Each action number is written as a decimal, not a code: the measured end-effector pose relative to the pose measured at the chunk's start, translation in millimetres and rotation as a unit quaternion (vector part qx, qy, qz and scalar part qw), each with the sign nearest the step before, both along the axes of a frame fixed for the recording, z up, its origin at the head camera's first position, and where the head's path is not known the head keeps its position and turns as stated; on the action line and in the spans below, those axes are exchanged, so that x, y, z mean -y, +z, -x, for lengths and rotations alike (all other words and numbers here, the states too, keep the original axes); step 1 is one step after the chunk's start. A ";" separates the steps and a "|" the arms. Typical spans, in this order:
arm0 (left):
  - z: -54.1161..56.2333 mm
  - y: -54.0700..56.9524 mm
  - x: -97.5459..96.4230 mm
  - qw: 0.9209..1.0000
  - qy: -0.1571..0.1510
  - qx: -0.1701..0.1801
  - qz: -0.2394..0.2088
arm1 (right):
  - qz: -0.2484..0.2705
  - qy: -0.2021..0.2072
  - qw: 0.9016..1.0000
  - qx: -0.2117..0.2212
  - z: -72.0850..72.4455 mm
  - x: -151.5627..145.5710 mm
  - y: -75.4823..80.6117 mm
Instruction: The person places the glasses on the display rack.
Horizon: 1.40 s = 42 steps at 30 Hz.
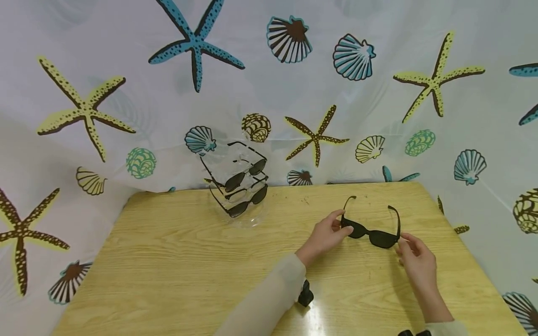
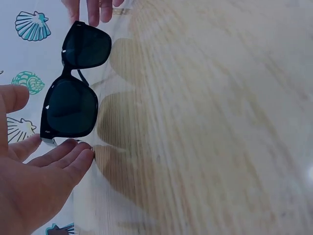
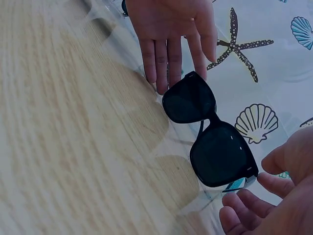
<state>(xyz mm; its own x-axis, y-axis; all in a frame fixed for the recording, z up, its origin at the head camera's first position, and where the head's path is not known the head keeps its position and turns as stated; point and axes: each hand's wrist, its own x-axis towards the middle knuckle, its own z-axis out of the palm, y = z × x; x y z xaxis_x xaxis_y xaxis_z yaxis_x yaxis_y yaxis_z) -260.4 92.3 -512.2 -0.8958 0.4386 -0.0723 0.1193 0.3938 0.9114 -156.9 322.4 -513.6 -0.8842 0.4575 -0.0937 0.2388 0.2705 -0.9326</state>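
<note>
A pair of black sunglasses [image 1: 366, 233] with dark lenses and spread temples is between both hands, at the right part of the table. My left hand [image 1: 327, 236] holds its left end near the hinge; in the left wrist view the thumb stands apart from the frame, and the fingers lie about the temple. At the other end my right hand [image 1: 418, 259] holds the hinge corner with its fingertips, palm turned inward in the right wrist view. Lens shadows fall on the wood beside the sunglasses [image 2: 73, 107]. Part of each temple is hidden behind the lenses in the wrist views.
Toward the back left stands a clear display stand [image 1: 248, 221] bearing several pairs of glasses, among them dark sunglasses [image 1: 248, 200]. A wooden table [image 1: 176, 261] lies beneath. A white cloth [image 1: 269, 98] printed with starfish and shells hangs around its back and sides.
</note>
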 end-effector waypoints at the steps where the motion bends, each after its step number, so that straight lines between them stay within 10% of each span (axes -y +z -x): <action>1: -0.1 -0.4 -0.1 1.000 -0.003 -0.001 0.001 | 0.001 0.001 1.000 -0.003 -0.1 -0.1 -0.5; 42: -2.4 3.0 7.6 0.997 0.042 -0.044 -0.057 | 0.042 0.007 0.999 -0.024 7.7 7.6 1.7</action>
